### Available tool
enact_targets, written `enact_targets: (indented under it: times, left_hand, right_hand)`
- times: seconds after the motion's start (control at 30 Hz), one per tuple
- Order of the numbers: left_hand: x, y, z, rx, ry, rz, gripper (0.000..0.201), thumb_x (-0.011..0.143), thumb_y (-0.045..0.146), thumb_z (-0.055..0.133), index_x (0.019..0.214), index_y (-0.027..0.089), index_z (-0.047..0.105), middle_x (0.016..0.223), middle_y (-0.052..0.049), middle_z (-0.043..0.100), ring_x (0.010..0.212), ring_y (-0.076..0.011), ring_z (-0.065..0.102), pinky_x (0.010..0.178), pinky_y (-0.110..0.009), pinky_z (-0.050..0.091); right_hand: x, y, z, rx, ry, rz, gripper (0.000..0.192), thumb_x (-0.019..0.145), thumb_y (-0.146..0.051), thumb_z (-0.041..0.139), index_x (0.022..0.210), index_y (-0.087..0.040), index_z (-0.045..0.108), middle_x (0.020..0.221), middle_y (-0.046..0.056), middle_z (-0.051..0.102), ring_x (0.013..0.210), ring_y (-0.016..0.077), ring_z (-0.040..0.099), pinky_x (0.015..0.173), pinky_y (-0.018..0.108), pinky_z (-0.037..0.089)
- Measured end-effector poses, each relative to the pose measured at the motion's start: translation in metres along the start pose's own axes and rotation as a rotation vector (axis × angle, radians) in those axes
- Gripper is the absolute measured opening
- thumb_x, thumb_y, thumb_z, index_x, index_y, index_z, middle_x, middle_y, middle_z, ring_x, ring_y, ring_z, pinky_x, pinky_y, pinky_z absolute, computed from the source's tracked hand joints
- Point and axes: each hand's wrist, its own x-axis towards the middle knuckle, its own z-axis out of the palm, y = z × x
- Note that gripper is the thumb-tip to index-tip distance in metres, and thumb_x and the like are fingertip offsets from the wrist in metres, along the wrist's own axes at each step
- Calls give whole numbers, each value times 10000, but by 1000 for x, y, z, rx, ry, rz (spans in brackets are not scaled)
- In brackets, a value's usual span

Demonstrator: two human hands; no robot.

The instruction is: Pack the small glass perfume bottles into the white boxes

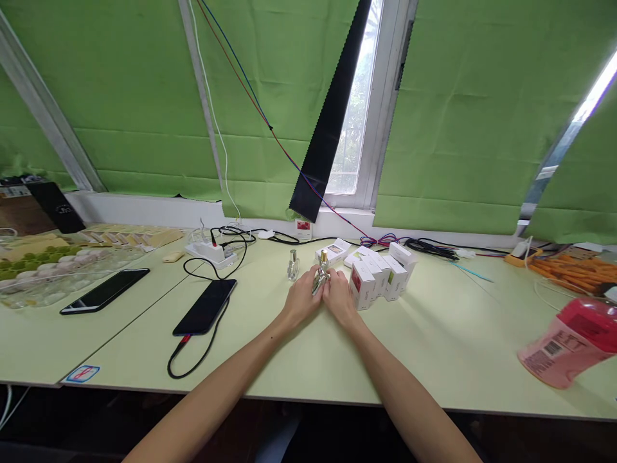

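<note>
My left hand and my right hand meet at the middle of the pale green table, both closed around a small clear glass bottle with a gold top. A second small glass bottle stands upright just left of my left hand. Several small white boxes stand in a cluster right of my right hand, almost touching it. One open white box lies behind the held bottle.
A black phone on a cable lies left of my hands, another phone further left. A white power strip and cables sit at the back. A pink bottle lies at right; orange items at far right. Trays of small pieces fill the left.
</note>
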Motion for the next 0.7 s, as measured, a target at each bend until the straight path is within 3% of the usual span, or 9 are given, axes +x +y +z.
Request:
enact_targets:
  times: [0.47, 0.7]
  left_hand:
    - [1, 0, -2, 2, -14, 13, 417, 928, 257, 553, 1341, 200, 527, 1120, -94, 734, 965, -264, 686, 742, -329, 474]
    - [1, 0, -1, -2, -11, 14, 284, 934, 265, 548, 1208, 199, 585, 1073, -91, 733, 930, -265, 688, 704, -320, 452]
  right_hand:
    - [1, 4, 5, 28, 42, -46, 336, 950, -91, 444, 1209, -181, 639, 1093, 129, 678, 968, 252, 666, 767, 321, 466]
    - [4, 8, 11, 67, 79, -71, 326, 933, -71, 461, 1177, -168, 653, 1063, 133, 683, 948, 252, 667, 761, 315, 464]
